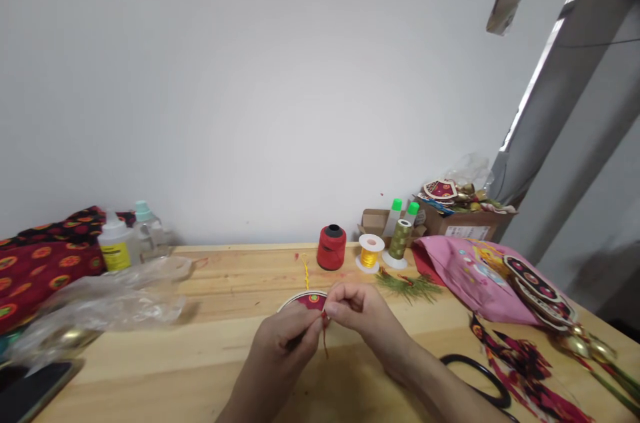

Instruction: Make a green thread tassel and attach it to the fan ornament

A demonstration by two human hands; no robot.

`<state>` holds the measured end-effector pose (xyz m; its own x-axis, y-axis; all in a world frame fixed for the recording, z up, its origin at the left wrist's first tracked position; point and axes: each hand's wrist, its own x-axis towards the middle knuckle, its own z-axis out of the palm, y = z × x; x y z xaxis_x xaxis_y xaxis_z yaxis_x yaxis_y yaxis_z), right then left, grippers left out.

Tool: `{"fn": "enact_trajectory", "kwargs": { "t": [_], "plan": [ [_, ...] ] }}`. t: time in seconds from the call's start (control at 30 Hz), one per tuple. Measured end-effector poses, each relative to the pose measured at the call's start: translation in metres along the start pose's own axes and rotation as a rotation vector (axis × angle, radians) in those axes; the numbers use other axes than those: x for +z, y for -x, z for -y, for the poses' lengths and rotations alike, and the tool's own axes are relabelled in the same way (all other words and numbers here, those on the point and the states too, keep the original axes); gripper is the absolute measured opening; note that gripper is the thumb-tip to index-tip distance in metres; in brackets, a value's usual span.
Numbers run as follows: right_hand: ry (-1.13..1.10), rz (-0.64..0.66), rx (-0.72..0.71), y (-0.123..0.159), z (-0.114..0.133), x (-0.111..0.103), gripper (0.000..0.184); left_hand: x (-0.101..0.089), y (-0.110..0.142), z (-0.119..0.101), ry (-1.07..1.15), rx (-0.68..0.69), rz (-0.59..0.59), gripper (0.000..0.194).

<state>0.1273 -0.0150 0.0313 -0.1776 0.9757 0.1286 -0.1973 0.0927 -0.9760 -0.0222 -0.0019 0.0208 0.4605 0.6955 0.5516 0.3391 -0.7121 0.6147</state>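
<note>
My left hand (283, 350) is closed, its thumb and forefinger pressed together near a red thread (326, 342) that hangs down between the hands. Just beside it, the fingertips of my right hand (364, 316) pinch the same thread close to its upper part. Behind the fingers shows a rounded dark red patterned piece with a pale rim (306, 296), largely covered by my hands. A yellow cord loop (305, 271) extends from its top. Whether my left fingers also grip the piece's rim is hidden.
Along the back stand a red thread cone (331, 248), a yellow spool (370, 255) and an olive spool (401, 240). Green tassel threads (407, 284) lie before them. Black scissor handles (480, 376), fabric strips (525, 370) and a pink bag (457, 273) are right; a phone (37, 390) and bottles (116, 246) left.
</note>
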Motion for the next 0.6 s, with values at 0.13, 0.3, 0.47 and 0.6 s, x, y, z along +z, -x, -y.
{"fn": "enact_trajectory", "kwargs": {
  "t": [0.13, 0.3, 0.47, 0.6],
  "plan": [
    [-0.142, -0.001, 0.017, 0.0, -0.01, 0.0, 0.021, 0.0, 0.0, 0.001, -0.03, 0.004, -0.022, 0.024],
    [-0.073, -0.019, -0.022, 0.0, -0.007, 0.0, 0.023, -0.002, 0.0, 0.001, -0.027, -0.023, -0.025, 0.025],
    [0.009, 0.059, -0.061, 0.006, -0.009, 0.004, 0.028, -0.003, 0.0, 0.003, 0.002, -0.067, -0.046, 0.023],
    [-0.038, 0.194, -0.007, 0.012, -0.015, 0.013, 0.033, -0.003, 0.0, 0.006, -0.028, -0.092, -0.059, 0.024]
  ]
}}
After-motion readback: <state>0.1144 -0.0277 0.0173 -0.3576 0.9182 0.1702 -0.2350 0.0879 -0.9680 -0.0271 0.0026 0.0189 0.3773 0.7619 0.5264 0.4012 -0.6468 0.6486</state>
